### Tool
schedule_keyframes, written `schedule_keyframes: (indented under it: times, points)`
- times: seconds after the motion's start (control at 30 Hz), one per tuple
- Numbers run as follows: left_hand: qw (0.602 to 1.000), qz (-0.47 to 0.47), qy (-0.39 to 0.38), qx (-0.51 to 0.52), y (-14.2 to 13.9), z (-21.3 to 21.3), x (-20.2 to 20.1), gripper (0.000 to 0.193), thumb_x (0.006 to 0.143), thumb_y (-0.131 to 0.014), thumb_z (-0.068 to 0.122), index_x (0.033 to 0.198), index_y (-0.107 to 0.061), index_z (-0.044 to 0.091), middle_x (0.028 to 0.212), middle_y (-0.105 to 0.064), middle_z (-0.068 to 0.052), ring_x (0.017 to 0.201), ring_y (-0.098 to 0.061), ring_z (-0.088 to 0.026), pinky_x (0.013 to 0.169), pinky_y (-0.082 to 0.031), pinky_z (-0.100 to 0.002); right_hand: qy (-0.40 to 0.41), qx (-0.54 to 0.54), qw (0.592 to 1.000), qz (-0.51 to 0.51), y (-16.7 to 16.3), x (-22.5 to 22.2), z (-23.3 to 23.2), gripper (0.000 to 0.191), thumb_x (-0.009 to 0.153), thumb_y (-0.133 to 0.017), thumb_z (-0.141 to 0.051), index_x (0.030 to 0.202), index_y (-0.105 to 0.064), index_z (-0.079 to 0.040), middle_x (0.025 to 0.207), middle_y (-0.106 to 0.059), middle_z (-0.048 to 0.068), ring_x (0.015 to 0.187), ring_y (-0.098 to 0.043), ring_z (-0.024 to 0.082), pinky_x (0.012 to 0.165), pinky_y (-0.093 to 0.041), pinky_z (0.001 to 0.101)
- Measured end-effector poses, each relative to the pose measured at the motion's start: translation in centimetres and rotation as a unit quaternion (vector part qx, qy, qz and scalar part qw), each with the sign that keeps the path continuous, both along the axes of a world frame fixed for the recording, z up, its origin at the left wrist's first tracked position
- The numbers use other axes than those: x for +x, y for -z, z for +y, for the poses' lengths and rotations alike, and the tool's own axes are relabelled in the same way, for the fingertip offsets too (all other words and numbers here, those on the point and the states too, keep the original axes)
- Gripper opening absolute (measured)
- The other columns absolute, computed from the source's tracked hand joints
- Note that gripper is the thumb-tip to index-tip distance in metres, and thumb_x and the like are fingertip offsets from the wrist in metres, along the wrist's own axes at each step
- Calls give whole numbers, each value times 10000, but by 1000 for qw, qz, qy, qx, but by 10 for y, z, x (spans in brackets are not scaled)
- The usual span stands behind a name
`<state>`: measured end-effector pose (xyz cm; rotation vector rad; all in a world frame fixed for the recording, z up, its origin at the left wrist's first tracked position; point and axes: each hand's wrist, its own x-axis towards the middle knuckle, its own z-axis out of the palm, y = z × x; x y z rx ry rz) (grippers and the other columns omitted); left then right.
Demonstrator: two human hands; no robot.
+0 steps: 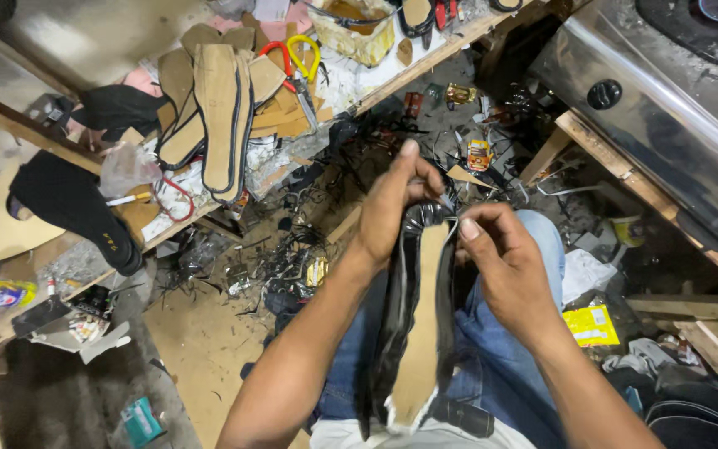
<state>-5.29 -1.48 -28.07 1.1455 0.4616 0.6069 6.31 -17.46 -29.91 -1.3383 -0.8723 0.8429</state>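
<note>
Both hands, left hand (392,204) and right hand (492,258), pinch closed on a tan cardboard insole wrapped in black leather (421,333); beyond it, black scraps (292,249) litter the floor beside a stack of tan insoles (218,116).

Both forearms are bare from the elbow down, with no sleeve, watch, bracelet or ring in sight. The left hand (392,204) and the right hand (504,266) wear no gloves; the nails are short and plain, and the thumbnail of each shows clearly. The legs are covered by blue denim jeans (492,349), faded in patches, with a visible seam running along the thigh. At the bottom edge of the view a strip of pale, off-white shirt (450,436) hem lies over the waist.
</note>
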Motion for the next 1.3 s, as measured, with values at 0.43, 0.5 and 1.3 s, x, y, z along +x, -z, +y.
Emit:
schedule_keyframes:
  times: [0.43,0.5,1.3]
  points:
    - [998,51,39,-10,52,-26,-24,431,1098,-405,488,979,-525,91,850,-551,-34,768,-543,-105,720,-451,-259,-341,-100,895,269,46,51,38,346,826,-792,-41,1116,-604,-55,924,-599,18,833,-616,112,710,-583,316]
    - [998,52,18,16,52,-22,-26,431,1123,-404,470,992,-528,78,875,-534,-32,796,-533,-106,753,-454,-261,-319,-122,928,150,38,50,40,321,829,-810,-63,1096,-633,-37,904,-581,19,813,-572,105,707,-537,290]
    - [983,9,49,-178,60,-18,-31,403,1091,-395,479,1054,-510,94,803,-616,-75,694,-616,-143,635,-480,-263,-207,-110,964,129,50,23,17,415,824,-793,-25,1231,-709,-36,864,-628,-34,801,-576,63,745,-516,230]
